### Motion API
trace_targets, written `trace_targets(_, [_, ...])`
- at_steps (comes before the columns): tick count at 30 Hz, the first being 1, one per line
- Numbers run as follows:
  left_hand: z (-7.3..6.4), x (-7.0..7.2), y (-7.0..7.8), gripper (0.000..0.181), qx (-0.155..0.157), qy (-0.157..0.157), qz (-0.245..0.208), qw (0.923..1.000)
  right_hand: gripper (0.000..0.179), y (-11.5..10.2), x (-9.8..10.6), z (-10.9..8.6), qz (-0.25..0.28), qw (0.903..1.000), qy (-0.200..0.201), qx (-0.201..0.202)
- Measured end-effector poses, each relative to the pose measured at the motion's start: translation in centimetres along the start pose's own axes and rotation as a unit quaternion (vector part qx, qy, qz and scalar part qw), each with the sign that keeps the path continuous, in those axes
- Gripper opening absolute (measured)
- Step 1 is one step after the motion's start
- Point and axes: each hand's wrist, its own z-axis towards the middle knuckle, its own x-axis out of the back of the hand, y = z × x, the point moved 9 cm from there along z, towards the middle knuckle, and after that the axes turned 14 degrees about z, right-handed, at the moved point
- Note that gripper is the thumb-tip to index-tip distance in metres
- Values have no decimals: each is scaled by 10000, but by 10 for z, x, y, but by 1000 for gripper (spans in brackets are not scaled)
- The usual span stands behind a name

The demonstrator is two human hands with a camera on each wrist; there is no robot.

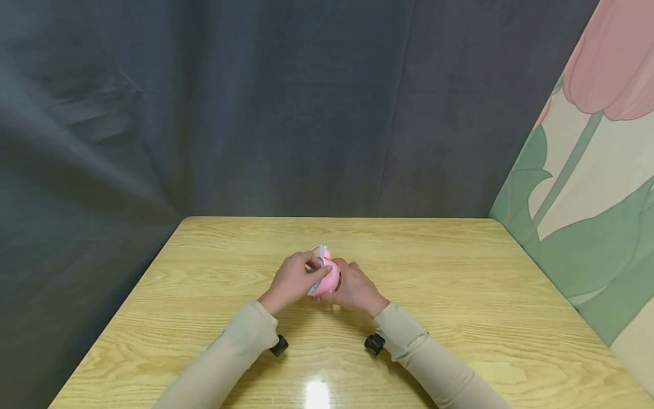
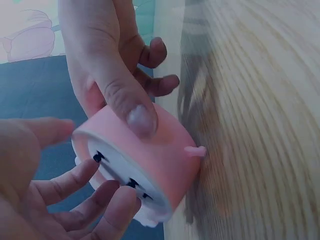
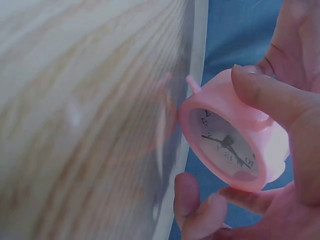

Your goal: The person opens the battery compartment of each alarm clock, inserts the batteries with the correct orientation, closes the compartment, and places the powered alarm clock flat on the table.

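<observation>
A small pink alarm clock (image 1: 332, 276) is held up close over the table between both hands. My right hand (image 1: 355, 288) grips it, with the thumb (image 2: 130, 107) pressed on its pink side near a short foot. My left hand (image 1: 295, 279) holds it from the other side, its bent fingers (image 2: 75, 185) at the white back, beside small black parts. In the head view the left thumb overlaps the pink casing. The dial (image 3: 225, 142), with dark numerals and hands, faces the right hand's side. The clock is tilted, and fingers hide parts of it.
Beneath the hands lies a light wood-grain table (image 1: 434, 255). A dark curtain (image 1: 317, 113) hangs behind and to the left. At the right stands a tulip-patterned cloth (image 1: 587, 227). Black wrist devices (image 1: 375, 344) sit under the beige sleeves (image 1: 409, 335).
</observation>
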Motion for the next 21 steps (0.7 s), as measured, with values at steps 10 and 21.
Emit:
trace_targets(10, [-1,-2,-11,15,595,-311,-1423,9876,85,2,-3,0,180,9994,-136,-278])
trace_targets(21, [0,-20,-31,17,1013,-625,-2880,9502,96,15,-5,1,696,9952,-292,-628])
